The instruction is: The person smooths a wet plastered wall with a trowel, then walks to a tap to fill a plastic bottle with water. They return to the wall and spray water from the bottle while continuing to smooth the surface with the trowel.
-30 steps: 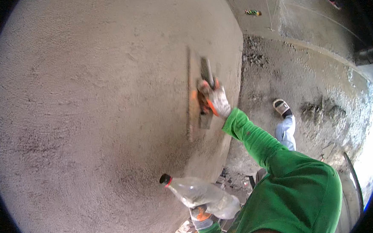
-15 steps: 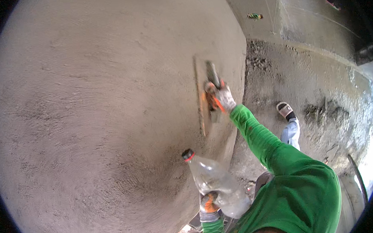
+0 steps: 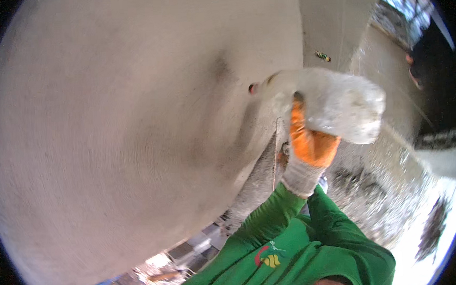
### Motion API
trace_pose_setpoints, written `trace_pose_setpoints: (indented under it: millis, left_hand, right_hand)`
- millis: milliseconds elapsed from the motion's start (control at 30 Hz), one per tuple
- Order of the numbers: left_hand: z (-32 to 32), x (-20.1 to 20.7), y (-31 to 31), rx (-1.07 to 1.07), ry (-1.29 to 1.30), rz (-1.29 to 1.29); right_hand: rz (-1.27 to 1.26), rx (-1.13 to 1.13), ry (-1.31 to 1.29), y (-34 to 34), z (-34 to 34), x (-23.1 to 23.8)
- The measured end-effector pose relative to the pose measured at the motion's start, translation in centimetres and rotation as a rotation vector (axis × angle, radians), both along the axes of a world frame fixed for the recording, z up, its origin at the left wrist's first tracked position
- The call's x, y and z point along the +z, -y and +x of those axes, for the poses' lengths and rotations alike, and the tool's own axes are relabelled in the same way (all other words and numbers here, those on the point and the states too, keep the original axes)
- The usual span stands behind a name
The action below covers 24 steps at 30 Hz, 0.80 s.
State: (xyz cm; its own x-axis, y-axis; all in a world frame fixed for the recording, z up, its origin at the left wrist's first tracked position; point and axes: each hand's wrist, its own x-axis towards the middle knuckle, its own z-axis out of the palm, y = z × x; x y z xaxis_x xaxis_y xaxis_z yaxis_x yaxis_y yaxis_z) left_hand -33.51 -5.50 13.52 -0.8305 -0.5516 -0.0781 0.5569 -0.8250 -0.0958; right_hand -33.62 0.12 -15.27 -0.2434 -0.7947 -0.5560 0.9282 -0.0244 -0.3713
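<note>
My left hand (image 3: pixel 314 150), in a white and orange work glove, grips a large clear plastic bottle (image 3: pixel 343 101) from below. The bottle lies nearly level at the upper right, its dark-and-red capped end pointing at the grey plastered wall (image 3: pixel 133 122). Mostly hidden behind the left glove is my right hand (image 3: pixel 283 157), of which only a bit of orange glove shows. Beside it the thin edge of a plastering trowel (image 3: pixel 274 158) stands upright, apparently still in that hand's grip. Darker patches mark the plaster near the bottle's cap.
A small green and yellow crumpled item (image 3: pixel 322 57) lies beyond the bottle. Rough wet mortar (image 3: pixel 358 184) covers ground at the right. Another person in dark clothing (image 3: pixel 435 77) is at the far right. Blocks (image 3: pixel 195 249) and debris lie at the wall's foot, lower left.
My left hand has lifted the bottle from low down to the upper right, cap toward the wall. My right hand and the trowel have come down, away from the wall, behind the left hand.
</note>
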Motion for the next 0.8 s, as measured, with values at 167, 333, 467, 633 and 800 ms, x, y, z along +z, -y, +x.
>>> trace_pose_setpoints:
  millis: [167,333,467,633,800]
  left_hand:
    - [-3.4,7.0,0.9,0.143,-0.141,0.069]
    - [-3.7,7.4,1.3,0.172,-0.215,0.043]
    - [0.1,2.9,-1.1,0.310,0.128,-0.134]
    - [17.2,-1.2,-3.6,0.221,0.728,-0.274]
    - [30.2,-1.7,-6.0,0.314,1.092,-0.484]
  right_hand:
    - [0.033,-0.027,-0.290,0.6,-9.3,6.8]
    - [0.001,0.057,-0.267,5.6,-11.5,3.6]
    - [-0.089,0.189,-0.184,15.7,-9.3,-0.1]
    - [-0.310,0.283,-0.198,22.2,3.5,6.4]
    - [-0.271,-0.019,-0.330,19.3,10.1,10.4]
